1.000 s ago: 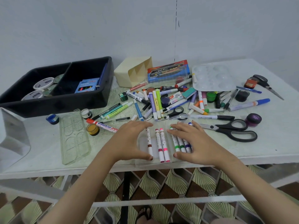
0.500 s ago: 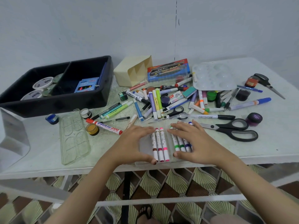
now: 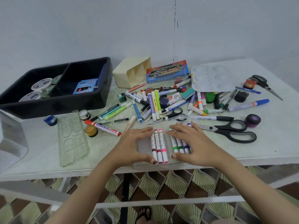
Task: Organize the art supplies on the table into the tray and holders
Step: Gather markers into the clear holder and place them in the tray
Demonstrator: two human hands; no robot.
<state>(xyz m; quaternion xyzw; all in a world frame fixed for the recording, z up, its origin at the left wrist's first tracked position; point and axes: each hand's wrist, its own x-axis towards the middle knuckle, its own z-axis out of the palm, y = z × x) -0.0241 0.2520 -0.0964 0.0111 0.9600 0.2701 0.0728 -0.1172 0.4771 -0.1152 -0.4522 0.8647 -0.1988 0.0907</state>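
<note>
Markers (image 3: 159, 143) lie at the near edge of the table (image 3: 267, 143) between left hand (image 3: 134, 146) and right hand (image 3: 194, 146), both flat, gripping nothing; an uneven squeeze could roll them off, far from tray (image 3: 64, 104) at 10 o'clock and holder (image 3: 127, 76) at 12.

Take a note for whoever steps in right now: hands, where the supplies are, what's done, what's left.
Left hand and right hand: both open, either side of the small markers at the table's front edge; the right covers a few.
Black tray: holds two white rolls and a blue neon box.
Cream holder: on its side, looks empty.
Left to do: marker pile, scissors, paint pots.
</note>
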